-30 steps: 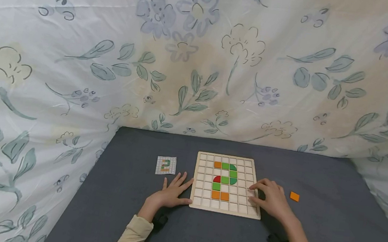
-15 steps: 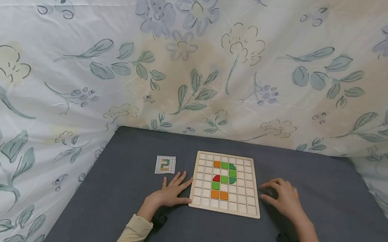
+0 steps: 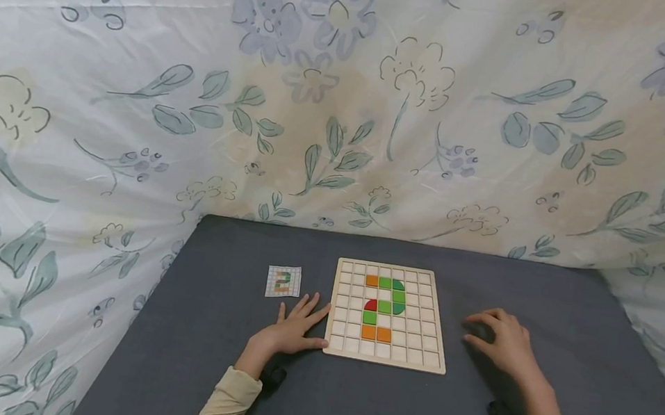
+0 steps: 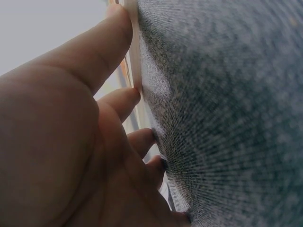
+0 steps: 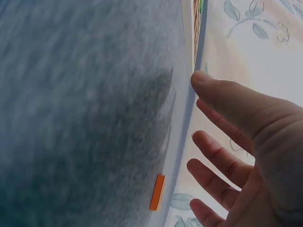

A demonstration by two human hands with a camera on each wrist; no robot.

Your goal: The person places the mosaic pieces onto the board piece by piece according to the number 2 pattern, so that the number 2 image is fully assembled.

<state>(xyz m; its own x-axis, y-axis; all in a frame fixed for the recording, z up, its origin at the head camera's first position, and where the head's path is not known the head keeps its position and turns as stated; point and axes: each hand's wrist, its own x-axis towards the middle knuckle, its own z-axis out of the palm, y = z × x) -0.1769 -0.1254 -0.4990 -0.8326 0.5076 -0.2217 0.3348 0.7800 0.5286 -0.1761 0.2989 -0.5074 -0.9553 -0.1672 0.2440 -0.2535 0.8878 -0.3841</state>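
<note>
A square wooden grid board [image 3: 384, 364] lies on the dark cloth, bearing a hooked figure of coloured tiles. Green squares [image 3: 384, 307], darker green rounded pieces [image 3: 397, 309], a red rounded piece [image 3: 371, 305] and orange squares [image 3: 384, 334] form it. My left hand [image 3: 287, 335] rests with spread fingers at the board's left edge, thumb and a fingertip touching the rim [image 4: 134, 52]. To the right of the board, my right hand [image 3: 503, 341] hovers over the cloth, fingers apart and holding nothing. A loose orange tile [image 5: 157, 192] shows in the right wrist view; in the head view that hand hides it.
A small paper card [image 3: 283, 282] printed with a coloured figure on a grid lies left of the board. Dark cloth [image 3: 343, 412] covers the table, and a floral curtain [image 3: 347, 97] hangs behind it and along the sides.
My right hand has moved right, away from the board's right edge, and now covers the loose orange tile in the head view. The left hand stays at the board.
</note>
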